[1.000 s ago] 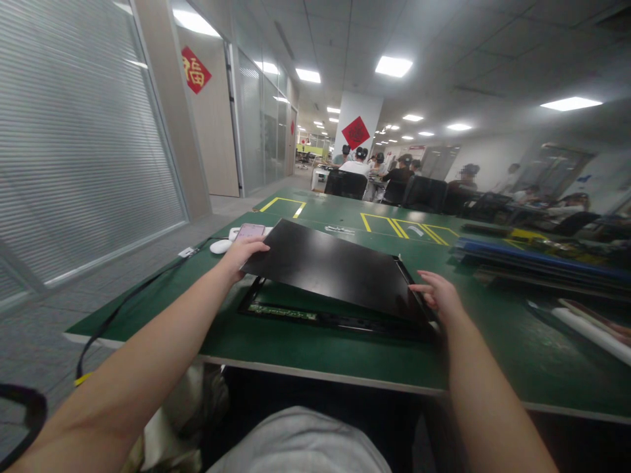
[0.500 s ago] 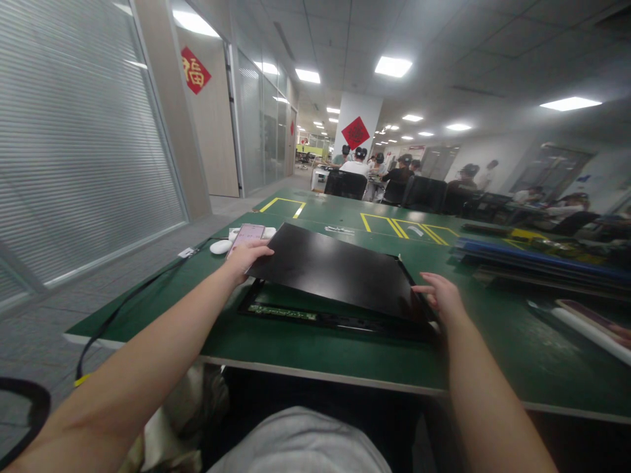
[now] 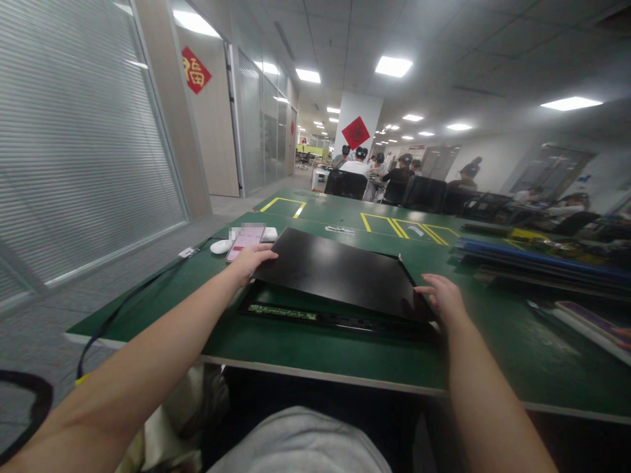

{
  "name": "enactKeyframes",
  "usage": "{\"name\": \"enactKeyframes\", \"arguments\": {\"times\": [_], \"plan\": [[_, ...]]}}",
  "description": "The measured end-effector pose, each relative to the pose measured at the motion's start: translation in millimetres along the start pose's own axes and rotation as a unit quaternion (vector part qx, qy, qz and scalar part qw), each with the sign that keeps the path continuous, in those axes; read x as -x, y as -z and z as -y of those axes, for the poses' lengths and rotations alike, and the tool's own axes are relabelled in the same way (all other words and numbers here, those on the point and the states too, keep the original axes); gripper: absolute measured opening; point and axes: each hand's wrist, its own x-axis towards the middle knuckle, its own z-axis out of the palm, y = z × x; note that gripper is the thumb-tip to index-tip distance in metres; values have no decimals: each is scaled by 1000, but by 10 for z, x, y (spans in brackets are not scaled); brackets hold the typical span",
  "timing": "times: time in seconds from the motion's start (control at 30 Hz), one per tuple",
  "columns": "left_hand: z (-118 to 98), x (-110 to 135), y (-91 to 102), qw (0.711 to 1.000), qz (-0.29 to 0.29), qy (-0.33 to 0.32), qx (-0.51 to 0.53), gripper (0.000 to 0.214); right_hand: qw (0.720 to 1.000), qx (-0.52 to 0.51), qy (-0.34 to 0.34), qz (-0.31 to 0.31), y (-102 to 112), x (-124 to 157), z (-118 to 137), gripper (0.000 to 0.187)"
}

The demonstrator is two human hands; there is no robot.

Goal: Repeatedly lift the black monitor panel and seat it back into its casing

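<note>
Change: black panel has sunk lower over the frame, its left edge less raised than a second ago.
Left hand: fingers closed over the panel's far left corner.
Right hand: half curled against the right corner; grip cannot be told.
Panel: tilted above the frame on the green worktop.
Nearby: phone and white mouse beyond the left hand.

Panel over frame on table, phone and mouse behind its left corner.
</note>
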Motion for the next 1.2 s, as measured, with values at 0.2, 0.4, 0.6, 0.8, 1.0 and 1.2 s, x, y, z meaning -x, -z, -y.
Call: {"name": "enactKeyframes", "arguments": {"times": [0.2, 0.4, 0.6, 0.8, 1.0, 1.2], "plan": [[7, 11, -7, 1000, 5, 9, 2, 30, 996, 82, 29, -14, -1, -23, -39, 41], [18, 8, -17, 1000, 3, 6, 0, 33, 988, 143, 52, -23, 2, -37, -71, 43], [12, 31, -38, 999, -10, -1, -32, 30, 976, 205, 61, -33, -11, 21, -9, 38], [47, 16, -43, 998, -16, -9, -67, 33, 957, 279, 80, -31, -26, -4, -28, 35], [98, -31, -14, 992, -21, -23, -120, 33, 945, 314, 80, -36, -19, -52, -69, 36], [142, -60, 0, 993, -9, -18, -120, 40, 946, 314, 76, -36, -20, -17, -30, 33]]}}
